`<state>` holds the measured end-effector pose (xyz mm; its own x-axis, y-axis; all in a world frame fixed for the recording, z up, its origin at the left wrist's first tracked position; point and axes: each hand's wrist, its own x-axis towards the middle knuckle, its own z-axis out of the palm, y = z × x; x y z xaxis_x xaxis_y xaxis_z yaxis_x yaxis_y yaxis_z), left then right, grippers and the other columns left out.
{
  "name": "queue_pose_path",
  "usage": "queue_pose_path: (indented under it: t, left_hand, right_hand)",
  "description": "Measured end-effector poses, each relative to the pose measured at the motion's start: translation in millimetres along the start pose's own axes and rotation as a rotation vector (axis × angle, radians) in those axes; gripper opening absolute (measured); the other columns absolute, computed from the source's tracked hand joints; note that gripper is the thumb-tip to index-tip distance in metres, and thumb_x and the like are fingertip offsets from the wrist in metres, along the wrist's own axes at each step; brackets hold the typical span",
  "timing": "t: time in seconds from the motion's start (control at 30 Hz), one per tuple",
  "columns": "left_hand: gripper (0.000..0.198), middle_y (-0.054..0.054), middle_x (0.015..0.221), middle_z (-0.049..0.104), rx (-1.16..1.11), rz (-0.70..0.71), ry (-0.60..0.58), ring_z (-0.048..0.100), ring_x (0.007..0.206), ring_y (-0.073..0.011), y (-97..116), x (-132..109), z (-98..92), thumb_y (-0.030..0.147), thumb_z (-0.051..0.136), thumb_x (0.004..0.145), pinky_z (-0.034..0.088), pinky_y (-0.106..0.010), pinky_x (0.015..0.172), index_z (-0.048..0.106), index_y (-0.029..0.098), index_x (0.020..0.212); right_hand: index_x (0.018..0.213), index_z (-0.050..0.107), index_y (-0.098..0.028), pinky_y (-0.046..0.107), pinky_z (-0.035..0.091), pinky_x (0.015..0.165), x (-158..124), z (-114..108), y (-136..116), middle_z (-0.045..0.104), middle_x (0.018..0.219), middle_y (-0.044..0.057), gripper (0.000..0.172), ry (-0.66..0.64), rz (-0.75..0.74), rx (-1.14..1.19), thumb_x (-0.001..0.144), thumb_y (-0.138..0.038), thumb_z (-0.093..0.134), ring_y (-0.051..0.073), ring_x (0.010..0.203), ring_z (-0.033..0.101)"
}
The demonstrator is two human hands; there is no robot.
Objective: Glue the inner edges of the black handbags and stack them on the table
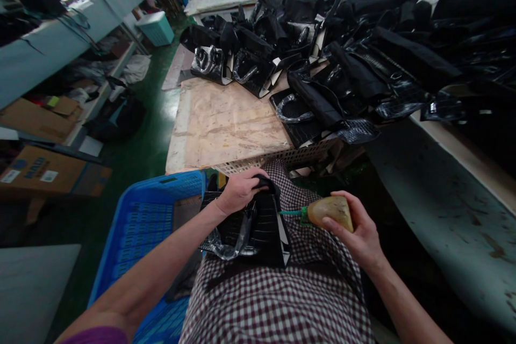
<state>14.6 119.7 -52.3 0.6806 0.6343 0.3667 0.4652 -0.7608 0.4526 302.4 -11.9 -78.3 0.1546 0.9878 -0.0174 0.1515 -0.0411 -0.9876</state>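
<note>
A black, crocodile-textured bag (262,228) with plastic-wrapped handles lies on my lap, over a checkered apron (278,306). My left hand (242,191) is closed on black material at the bag's upper edge. On the right, my right hand (357,226) is wrapped round a yellowish squeeze bottle (332,213) with a green nozzle. The nozzle points left, and its tip is at the bag's side edge, near a white strip; whether it touches cannot be told.
A blue plastic basket (139,215) stands at my left. Ahead is a worktable (229,123) with many black bags (278,37) piled along its back and right. A grey-green surface (447,209) slopes at the right. Cardboard boxes (48,174) sit under the left bench.
</note>
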Motion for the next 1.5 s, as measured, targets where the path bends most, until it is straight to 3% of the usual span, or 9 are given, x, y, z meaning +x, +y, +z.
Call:
queue_pose_path:
  t: [0.77, 0.93, 1.13, 1.3, 1.5]
  left_hand:
    - [0.016, -0.009, 0.099, 0.071, -0.001, -0.016, -0.042, 0.07, 0.091, -0.0176, 6, 4, -3.1, 0.023, 0.062, 0.09, 0.058, -0.03, 0.083, 0.066, 0.013, 0.078]
    - [0.018, -0.008, 0.099, 0.071, -0.001, -0.013, -0.039, 0.069, 0.092, -0.0166, 13, 7, -20.0, 0.022, 0.06, 0.092, 0.059, -0.03, 0.084, 0.066, 0.013, 0.077]
    - [0.021, -0.009, 0.106, 0.071, 0.129, -0.001, 0.012, 0.07, 0.095, -0.0171, 30, 13, -55.3, 0.022, 0.057, 0.094, 0.059, -0.028, 0.084, 0.066, 0.013, 0.076]
    - [0.027, -0.009, 0.102, 0.073, 0.206, 0.031, 0.016, 0.071, 0.092, -0.0174, 32, 11, -51.3, 0.021, 0.051, 0.096, 0.06, -0.028, 0.081, 0.067, 0.013, 0.076]
    - [0.026, -0.009, 0.104, 0.073, 0.187, 0.0, 0.015, 0.071, 0.093, -0.017, 35, 4, -45.5, 0.016, 0.052, 0.094, 0.059, -0.027, 0.084, 0.065, 0.013, 0.072]
  right_hand:
    - [0.119, 0.053, -0.028, 0.026, 0.054, 0.076, -16, -26, 0, 0.064, 0.104, 0.001, 0.048, -0.222, 0.067, -0.121, 0.079, -0.042, 0.076, 0.02, 0.088, 0.064]
    - [0.117, 0.056, -0.026, 0.028, 0.055, 0.075, -18, -28, -1, 0.066, 0.101, 0.002, 0.05, -0.176, 0.145, -0.095, 0.075, -0.043, 0.077, 0.022, 0.086, 0.065]
    - [0.114, 0.062, -0.024, 0.03, 0.057, 0.064, -25, -41, 12, 0.068, 0.096, 0.005, 0.05, 0.059, 0.237, -0.057, 0.072, -0.047, 0.076, 0.026, 0.08, 0.066]
    - [0.119, 0.059, -0.025, 0.025, 0.049, 0.045, -25, -47, 13, 0.065, 0.092, 0.004, 0.052, 0.207, 0.32, 0.018, 0.075, -0.049, 0.073, 0.021, 0.065, 0.059]
    - [0.117, 0.059, -0.025, 0.028, 0.056, 0.069, -20, -40, 8, 0.066, 0.1, 0.003, 0.053, 0.101, 0.23, -0.137, 0.073, -0.049, 0.077, 0.023, 0.083, 0.065]
